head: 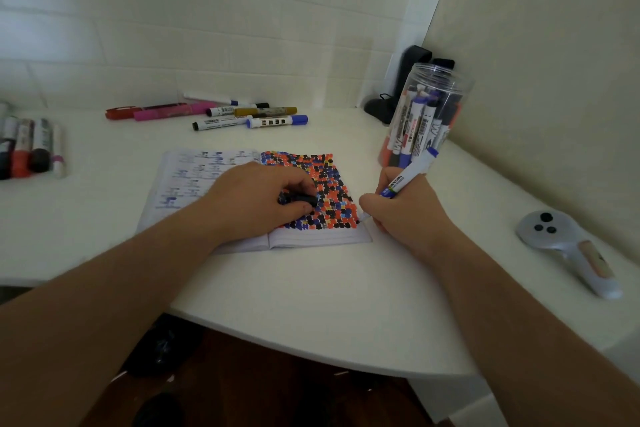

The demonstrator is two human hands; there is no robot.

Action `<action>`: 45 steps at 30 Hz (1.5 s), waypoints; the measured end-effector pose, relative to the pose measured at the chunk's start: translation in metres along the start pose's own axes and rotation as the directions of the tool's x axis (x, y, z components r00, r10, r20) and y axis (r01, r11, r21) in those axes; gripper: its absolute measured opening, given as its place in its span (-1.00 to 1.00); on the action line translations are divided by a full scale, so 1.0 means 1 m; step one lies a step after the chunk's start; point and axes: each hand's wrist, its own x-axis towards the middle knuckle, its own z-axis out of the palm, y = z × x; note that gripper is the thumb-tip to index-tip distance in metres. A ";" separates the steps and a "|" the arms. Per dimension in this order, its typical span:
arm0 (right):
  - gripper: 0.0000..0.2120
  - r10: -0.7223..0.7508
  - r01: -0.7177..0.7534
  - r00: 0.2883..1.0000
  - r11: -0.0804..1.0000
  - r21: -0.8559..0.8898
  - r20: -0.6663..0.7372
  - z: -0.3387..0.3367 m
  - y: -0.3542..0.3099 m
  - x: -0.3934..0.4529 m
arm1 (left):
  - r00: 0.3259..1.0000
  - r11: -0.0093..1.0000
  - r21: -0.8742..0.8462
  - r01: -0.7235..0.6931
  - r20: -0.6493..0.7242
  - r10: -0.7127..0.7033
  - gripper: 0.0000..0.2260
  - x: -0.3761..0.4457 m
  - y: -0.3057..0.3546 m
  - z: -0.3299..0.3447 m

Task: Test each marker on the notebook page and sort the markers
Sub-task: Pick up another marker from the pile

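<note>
An open notebook [194, 184] lies on the white desk, its right page covered in red, blue and black dots. My left hand [256, 198] rests on that page and its fingers curl round a small dark cap [298, 199]. My right hand [403, 208] grips a blue-and-white marker [412, 172], tip down at the page's right edge. A clear jar [426, 114] with several markers stands behind my right hand. A loose group of markers [221, 111] lies at the back. Another row of markers [31, 149] lies at the far left.
A white handheld controller [568, 250] lies on the desk at the right. A dark object [398, 90] stands in the back corner behind the jar. The wall rises close on the right. The desk's curved front edge [311, 350] runs below my forearms.
</note>
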 end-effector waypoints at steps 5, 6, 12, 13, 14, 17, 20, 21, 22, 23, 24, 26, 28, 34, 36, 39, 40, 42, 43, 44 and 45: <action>-0.72 -0.048 0.045 0.999 0.995 -0.088 -0.025 0.001 -0.001 0.000 | 1.000 1.000 -0.022 -0.004 0.000 0.004 -0.79 0.001 -0.002 0.001; -0.72 -0.048 0.046 0.999 0.995 -0.089 -0.026 0.001 -0.001 0.000 | 1.000 1.000 -0.021 -0.003 0.000 0.003 -0.79 0.001 -0.002 0.001; -0.73 -0.015 0.014 1.000 0.999 0.033 0.011 -0.002 0.001 -0.001 | 1.000 1.000 -0.022 0.008 0.003 -0.008 -0.80 0.000 -0.001 0.000; -0.73 -0.026 0.026 1.000 1.000 0.008 0.011 -0.001 0.001 -0.001 | 1.000 1.000 -0.020 0.008 0.003 -0.008 -0.80 0.000 -0.001 0.000; -0.73 -0.041 0.041 0.999 0.999 -0.026 0.006 0.000 0.000 -0.001 | 1.000 1.000 -0.018 0.008 0.005 -0.008 -0.81 0.000 -0.001 0.001; -0.72 -0.069 0.067 0.998 0.994 -0.084 -0.016 0.003 -0.001 -0.001 | 1.000 1.000 -0.019 0.010 0.009 -0.009 -0.82 0.000 -0.001 0.001; -0.71 -0.069 0.067 0.997 0.994 -0.083 -0.019 0.002 -0.002 0.000 | 1.000 1.000 -0.019 0.004 0.001 -0.004 -0.80 0.000 0.000 0.000; -0.71 -0.066 0.064 0.998 0.995 -0.072 -0.022 0.002 -0.001 0.000 | 1.000 1.000 -0.017 0.003 -0.002 -0.003 -0.80 0.000 0.000 -0.001; -0.71 -0.058 0.056 0.998 0.997 -0.051 -0.025 0.001 0.000 0.000 | 1.000 1.000 -0.016 0.002 -0.002 -0.002 -0.80 0.000 0.000 -0.001; -0.70 -0.047 0.046 0.999 0.999 -0.022 -0.025 0.001 0.000 0.000 | 1.000 1.000 -0.016 0.002 -0.002 -0.002 -0.80 0.000 0.000 -0.001; -0.71 -0.038 0.038 0.999 0.999 -0.001 -0.021 0.001 0.001 0.000 | 1.000 1.000 -0.017 0.003 0.001 -0.003 -0.79 0.000 0.000 0.000; -0.71 -0.039 0.039 0.999 0.999 -0.009 -0.014 0.001 0.002 0.000 | 1.000 1.000 -0.015 0.002 0.004 -0.002 -0.79 0.000 0.000 0.000; -0.71 -0.048 0.048 0.999 0.998 -0.034 -0.011 0.001 0.001 -0.001 | 1.000 1.000 -0.009 0.004 0.009 -0.004 -0.79 0.000 -0.001 0.000; -0.70 -0.055 0.055 0.998 0.997 -0.058 0.001 0.001 -0.002 -0.002 | 1.000 1.000 -0.021 0.001 0.004 -0.001 -0.80 0.001 -0.002 0.000; -0.70 -0.036 0.036 0.999 0.998 -0.046 -0.012 0.001 -0.002 -0.002 | 1.000 1.000 -0.027 -0.001 0.003 0.001 -0.80 0.001 -0.002 0.000; -0.71 0.003 -0.002 1.000 1.000 0.027 -0.029 0.001 -0.003 0.000 | 1.000 1.000 -0.027 0.003 0.006 -0.002 -0.78 0.001 -0.001 0.000; -0.71 0.009 -0.008 1.000 0.999 0.036 -0.030 0.001 -0.003 -0.001 | 1.000 1.000 -0.027 0.005 0.007 -0.005 -0.78 0.000 -0.001 0.000; -0.72 0.005 -0.005 1.000 1.000 0.014 -0.030 0.002 -0.003 -0.001 | 1.000 1.000 -0.026 0.010 0.011 -0.010 -0.79 0.000 -0.001 0.000; -0.72 -0.001 0.001 1.000 1.000 -0.001 -0.031 0.002 -0.003 -0.002 | 1.000 1.000 -0.024 0.010 0.011 -0.010 -0.79 0.000 -0.001 0.000; -0.72 -0.007 0.007 1.000 1.000 -0.015 -0.030 0.002 -0.003 -0.002 | 1.000 1.000 -0.021 0.010 0.011 -0.010 -0.79 0.000 -0.001 0.000; -0.72 -0.014 0.014 1.000 1.000 -0.022 -0.025 0.002 -0.003 -0.002 | 1.000 1.000 -0.018 0.010 0.011 -0.009 -0.79 0.000 -0.001 0.000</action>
